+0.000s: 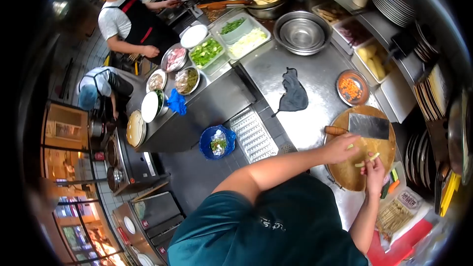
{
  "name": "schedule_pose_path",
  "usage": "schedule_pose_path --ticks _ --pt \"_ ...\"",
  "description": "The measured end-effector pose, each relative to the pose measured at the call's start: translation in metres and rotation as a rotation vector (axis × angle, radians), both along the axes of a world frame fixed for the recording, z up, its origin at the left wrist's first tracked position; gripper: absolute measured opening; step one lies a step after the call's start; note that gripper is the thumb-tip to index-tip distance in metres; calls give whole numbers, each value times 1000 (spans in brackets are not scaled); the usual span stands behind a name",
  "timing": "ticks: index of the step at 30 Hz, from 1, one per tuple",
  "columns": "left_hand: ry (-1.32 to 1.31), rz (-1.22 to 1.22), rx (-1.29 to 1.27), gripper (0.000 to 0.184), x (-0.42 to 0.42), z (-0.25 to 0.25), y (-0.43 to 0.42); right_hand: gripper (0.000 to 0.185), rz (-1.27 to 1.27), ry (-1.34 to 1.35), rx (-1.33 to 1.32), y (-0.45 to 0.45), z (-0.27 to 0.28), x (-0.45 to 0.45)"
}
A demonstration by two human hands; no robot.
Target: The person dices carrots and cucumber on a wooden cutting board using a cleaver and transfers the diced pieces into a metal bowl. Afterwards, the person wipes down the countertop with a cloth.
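Over a round wooden cutting board point(340, 171), my left hand point(339, 149) is closed in a pinch, with a small pale green vegetable piece point(350, 146) at its fingertips. My right hand point(374, 171) is closed on a pale green vegetable strip point(375, 156); a second short pale piece point(359, 165) shows by its fingers. A cleaver point(368, 126) lies flat across the far part of the board, its wooden handle pointing left, just beyond my left hand. Yellowish bits point(367, 145) lie on the board below the blade.
A bowl of diced orange vegetable point(352, 88) and a black cloth point(293, 91) rest on the steel counter point(261, 69). Steel bowls point(302, 32) stand farther back. Plates point(394, 10) fill the right shelves. A blue-lined bin point(207, 150) stands on the floor. Two people work at left.
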State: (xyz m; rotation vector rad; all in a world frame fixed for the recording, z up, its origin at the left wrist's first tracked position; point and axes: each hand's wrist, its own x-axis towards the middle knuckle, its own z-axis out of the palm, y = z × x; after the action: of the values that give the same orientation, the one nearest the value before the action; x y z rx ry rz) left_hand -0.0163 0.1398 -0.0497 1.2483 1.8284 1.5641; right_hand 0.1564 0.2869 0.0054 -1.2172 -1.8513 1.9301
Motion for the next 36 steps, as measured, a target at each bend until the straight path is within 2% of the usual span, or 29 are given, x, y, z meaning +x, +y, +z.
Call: schedule_pose_path --ticks 2,3,4,5,6,7,8,10,13,15,18,20,21,22,24,25,28,32,33,35,36 --pt "-666 -141 23 51 3 11 -12 23 217 -61 369 -19 0 -30" --pt "-893 -194 -79 56 -9 38 -31 25 354 -107 528 -34 7 -48" --pt "-973 -100 -6 54 -11 46 -47 27 393 12 572 -58 12 -69" --pt "-1052 -10 69 52 -11 51 -60 35 488 -5 570 -88 53 -92" --pt "-1129 77 143 51 -12 53 -72 48 553 67 748 -101 36 -100" --pt "-1158 134 170 47 -17 35 -89 59 639 110 770 -115 42 -112" --pt "-1185 193 199 43 -24 19 -107 56 692 172 729 -124 32 -119" --pt "-1209 446 99 32 -33 29 -155 51 809 239 742 -141 34 -127" --pt "-1161 817 99 23 -42 -1 -234 48 827 251 707 -144 49 -124" --pt "-1048 1021 89 17 -49 -31 -297 45 744 259 741 -132 37 -113" --pt "-956 1323 83 17 -69 -39 -376 39 639 220 744 -103 25 -93" --pt "-859 1380 27 16 -88 -64 -435 39 566 167 748 -85 16 -79" --pt "-791 1424 -138 21 -99 -68 -455 36 542 96 747 -75 9 -70" --pt "-661 1462 -310 30 -106 -94 -478 36 529 95 792 -67 4 -62" --pt "136 1052 -1571 64 -133 -122 -519 32 452 99 889 -55 -5 -51" --pt "60 1375 -1294 63 -134 -133 -504 27 436 71 927 -51 -1 -47" --pt "432 1163 -940 55 -149 -133 -432 25 381 40 1123 -37 -13 -18" --pt "296 697 -493 50 -106 -33 -246 35 374 -40 1221 -34 -34 17" --pt "335 556 -460 50 -90 -8 -203 37 372 -30 1235 -37 -40 19" --pt "512 292 -354 58 -68 -7 -144 40 407 22 1285 -43 -50 15" --pt "515 248 -298 62 -58 -8 -113 42 423 49 1310 -45 -56 11"
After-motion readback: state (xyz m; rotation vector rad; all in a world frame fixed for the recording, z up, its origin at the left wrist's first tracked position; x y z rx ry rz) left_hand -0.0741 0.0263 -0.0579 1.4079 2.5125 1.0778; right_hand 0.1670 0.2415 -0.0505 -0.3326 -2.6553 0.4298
